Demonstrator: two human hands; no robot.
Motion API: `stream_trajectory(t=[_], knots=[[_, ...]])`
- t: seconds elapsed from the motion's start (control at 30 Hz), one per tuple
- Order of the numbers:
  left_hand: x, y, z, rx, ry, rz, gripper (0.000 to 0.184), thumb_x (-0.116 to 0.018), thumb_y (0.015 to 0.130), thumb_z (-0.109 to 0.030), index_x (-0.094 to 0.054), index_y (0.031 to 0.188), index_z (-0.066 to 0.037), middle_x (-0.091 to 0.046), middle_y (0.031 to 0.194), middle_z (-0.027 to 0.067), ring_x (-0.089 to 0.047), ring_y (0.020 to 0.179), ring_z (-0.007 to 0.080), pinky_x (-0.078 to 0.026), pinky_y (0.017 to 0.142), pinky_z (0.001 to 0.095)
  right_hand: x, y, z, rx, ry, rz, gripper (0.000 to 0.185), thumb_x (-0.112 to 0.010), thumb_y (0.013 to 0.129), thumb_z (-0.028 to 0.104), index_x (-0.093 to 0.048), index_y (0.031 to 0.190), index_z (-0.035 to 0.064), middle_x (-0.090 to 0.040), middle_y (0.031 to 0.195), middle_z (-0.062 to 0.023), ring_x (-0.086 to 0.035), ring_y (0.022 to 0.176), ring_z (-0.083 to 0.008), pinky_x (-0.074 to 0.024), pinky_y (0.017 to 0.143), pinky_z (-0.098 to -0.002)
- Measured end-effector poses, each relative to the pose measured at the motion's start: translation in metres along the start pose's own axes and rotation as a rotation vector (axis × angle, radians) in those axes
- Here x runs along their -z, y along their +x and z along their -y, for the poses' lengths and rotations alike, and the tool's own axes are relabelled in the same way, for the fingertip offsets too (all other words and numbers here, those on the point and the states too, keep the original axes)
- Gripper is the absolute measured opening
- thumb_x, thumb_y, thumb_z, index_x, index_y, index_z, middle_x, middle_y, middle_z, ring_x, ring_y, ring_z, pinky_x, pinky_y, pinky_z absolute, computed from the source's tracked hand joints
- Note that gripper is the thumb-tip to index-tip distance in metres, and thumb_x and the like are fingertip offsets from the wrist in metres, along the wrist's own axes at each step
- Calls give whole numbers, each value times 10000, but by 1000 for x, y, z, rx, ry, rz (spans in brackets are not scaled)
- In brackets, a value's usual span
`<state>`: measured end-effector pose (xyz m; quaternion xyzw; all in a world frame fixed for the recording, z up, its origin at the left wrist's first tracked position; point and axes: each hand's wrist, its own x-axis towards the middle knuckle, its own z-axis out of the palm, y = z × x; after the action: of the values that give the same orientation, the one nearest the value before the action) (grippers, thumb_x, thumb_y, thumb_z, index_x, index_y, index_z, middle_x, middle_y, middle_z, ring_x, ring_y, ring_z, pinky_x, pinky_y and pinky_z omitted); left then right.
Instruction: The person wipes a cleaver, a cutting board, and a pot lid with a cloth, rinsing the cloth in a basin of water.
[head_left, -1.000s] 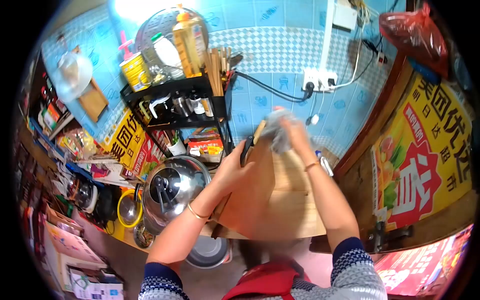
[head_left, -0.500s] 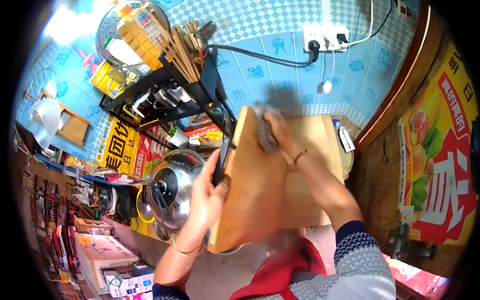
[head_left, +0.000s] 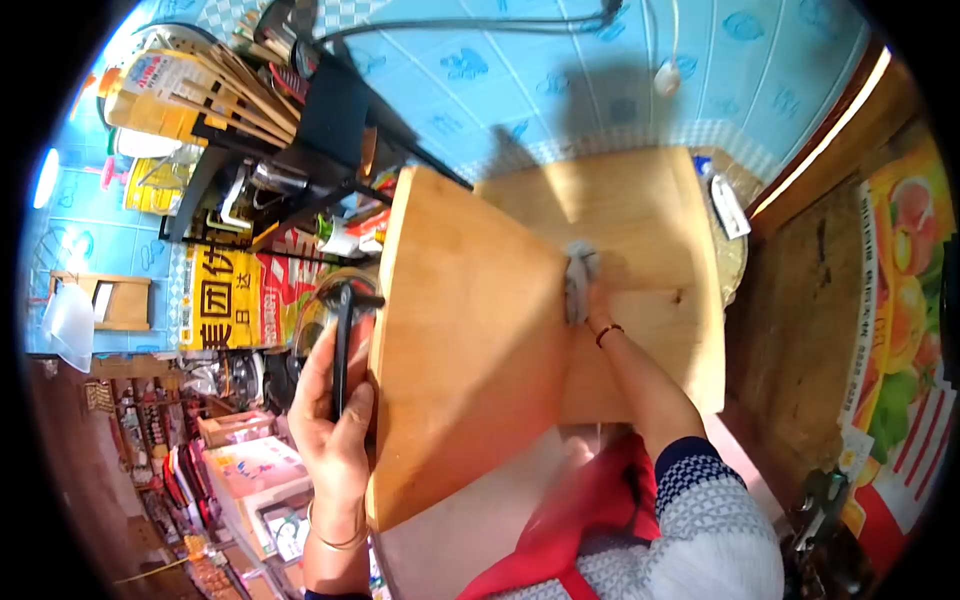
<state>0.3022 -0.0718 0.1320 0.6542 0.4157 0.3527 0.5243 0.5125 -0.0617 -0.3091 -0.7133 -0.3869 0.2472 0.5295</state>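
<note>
My left hand (head_left: pixel 330 425) is wrapped round the black handle (head_left: pixel 343 350) on the near-left edge of a wooden cutting board (head_left: pixel 470 330), which it holds up at a slant. Below and to the right of that board lies a second flat wooden board or surface (head_left: pixel 650 220). A bunched grey cloth (head_left: pixel 578 285) is gripped in my right hand (head_left: pixel 600 308), pressed where the raised board meets the flat one. The fingers of my right hand are partly hidden by the cloth.
A black rack (head_left: pixel 335 120) with chopsticks (head_left: pixel 240 90) and an oil bottle (head_left: pixel 155 95) stands at the left. A pale packet (head_left: pixel 727 205) lies by the flat board's right edge. Blue tiles (head_left: pixel 600 90) rise behind, with a hanging cable (head_left: pixel 470 28).
My right hand and the cloth have moved from the raised board's upper edge down to where the boards meet. My left hand keeps the handle. The whole view has shifted.
</note>
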Motion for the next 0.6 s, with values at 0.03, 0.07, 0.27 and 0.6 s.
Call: stream_trajectory(t=[0.03, 0.07, 0.27, 0.6], knots=[[6, 2, 3, -67, 7, 126, 535, -418, 862, 145, -339, 1384, 57, -454, 1369, 226, -424, 1294, 283, -390, 1014, 330, -5, -6, 6, -21, 24, -49, 479, -517, 893, 152, -413, 1343, 25, -516, 1296, -167, -480, 1200, -291, -371, 1014, -362], [7, 3, 4, -49, 15, 96, 529, -435, 870, 130, -336, 1385, 59, -450, 1371, 224, -439, 1281, 284, -360, 1044, 349, -10, -12, 15, -21, 44, -119, 494, -516, 881, 131, -403, 1352, 29, -504, 1309, -164, -464, 1214, -292, -360, 1024, -363], [2, 2, 2, -65, -47, 145, 488, -477, 900, 68, -349, 1370, 77, -471, 1361, 188, -471, 1247, 233, -350, 1055, 332, 16, -69, 201, 167, 315, -372, 630, -535, 781, 31, -365, 1387, 47, -433, 1377, -162, -364, 1304, -321, -288, 1083, -393], [-4, 2, -1, -43, -139, 197, 388, -439, 948, 7, -408, 1334, 30, -529, 1287, 125, -528, 1153, 173, -424, 982, 276, 20, -150, 304, 544, 398, -202, 716, -647, 691, 124, -442, 1376, 109, -325, 1472, -148, -274, 1375, -328, -226, 1122, -437]])
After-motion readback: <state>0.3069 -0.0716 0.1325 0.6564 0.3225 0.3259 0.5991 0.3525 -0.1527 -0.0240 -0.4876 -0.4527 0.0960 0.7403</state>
